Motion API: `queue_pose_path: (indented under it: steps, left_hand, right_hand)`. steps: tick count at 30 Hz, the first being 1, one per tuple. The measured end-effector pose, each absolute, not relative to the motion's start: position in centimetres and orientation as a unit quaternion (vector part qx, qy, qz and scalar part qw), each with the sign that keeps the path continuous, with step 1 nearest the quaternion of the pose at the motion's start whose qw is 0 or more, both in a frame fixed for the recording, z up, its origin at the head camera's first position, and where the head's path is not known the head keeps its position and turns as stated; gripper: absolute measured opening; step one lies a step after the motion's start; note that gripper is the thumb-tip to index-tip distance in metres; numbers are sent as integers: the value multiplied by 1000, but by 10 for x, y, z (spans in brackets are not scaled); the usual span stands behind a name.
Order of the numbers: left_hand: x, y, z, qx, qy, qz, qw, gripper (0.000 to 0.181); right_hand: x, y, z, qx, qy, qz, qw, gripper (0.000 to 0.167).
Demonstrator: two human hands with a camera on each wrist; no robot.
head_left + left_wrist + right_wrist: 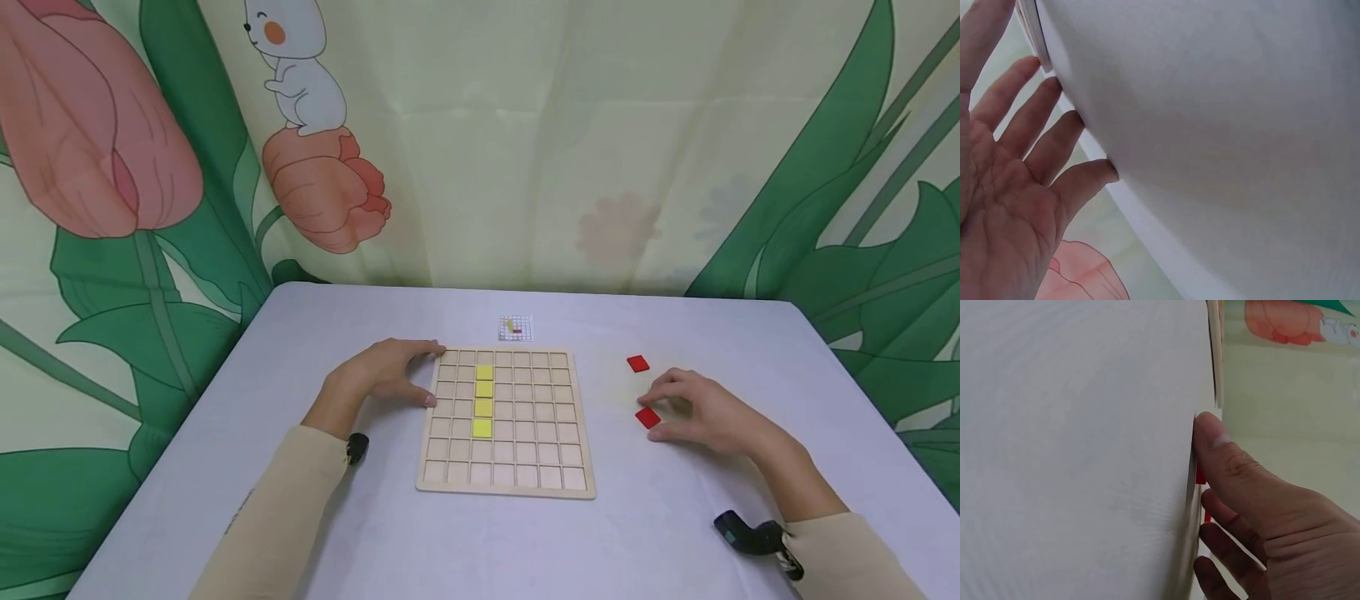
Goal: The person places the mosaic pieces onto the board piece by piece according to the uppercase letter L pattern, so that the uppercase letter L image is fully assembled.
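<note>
A square wooden grid board (506,492) lies on the table, with several yellow square tiles (483,408) in one upright column of its cells. At the board's upper left edge rests my left hand (382,369), thumb and forefinger apart against the rim; its spread fingertips touch the tabletop in the left wrist view. Right of the board, my right hand (701,408) has thumb and forefinger at opposite corners of a red square tile (648,417) on the table. The right wrist view shows part of this red tile (1200,475) between thumb and forefinger.
Another red tile (637,363) lies just beyond the right hand. Behind the board is a small printed card (515,328) with a coloured grid pattern. A white cloth (375,533) covers the table, and a printed curtain (525,167) hangs behind.
</note>
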State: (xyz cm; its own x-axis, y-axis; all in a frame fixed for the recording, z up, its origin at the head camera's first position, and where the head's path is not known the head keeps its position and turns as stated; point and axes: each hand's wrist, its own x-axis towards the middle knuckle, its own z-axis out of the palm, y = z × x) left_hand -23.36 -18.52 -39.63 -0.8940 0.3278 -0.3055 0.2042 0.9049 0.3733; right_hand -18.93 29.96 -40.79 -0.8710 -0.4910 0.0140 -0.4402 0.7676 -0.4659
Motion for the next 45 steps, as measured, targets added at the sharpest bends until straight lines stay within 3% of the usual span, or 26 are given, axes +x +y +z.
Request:
queue_pose_path:
  steps: [15, 26, 38, 45]
  left_hand:
    - [-234, -182, -396, 133, 960, 165, 184, 93]
    - [-235, -182, -397, 135, 959, 163, 187, 94]
    - [-235, -187, -399, 133, 961, 162, 181, 93]
    - [-235, -185, -399, 136, 961, 159, 180, 93]
  right_hand:
    - [-191, 302, -419, -263, 926, -271, 22, 14]
    - [-194, 295, -419, -228, 926, -300, 31, 18]
    - [-198, 277, -413, -259, 913, -316, 0, 15]
    - [-202, 263, -411, -262, 910, -320, 12, 14]
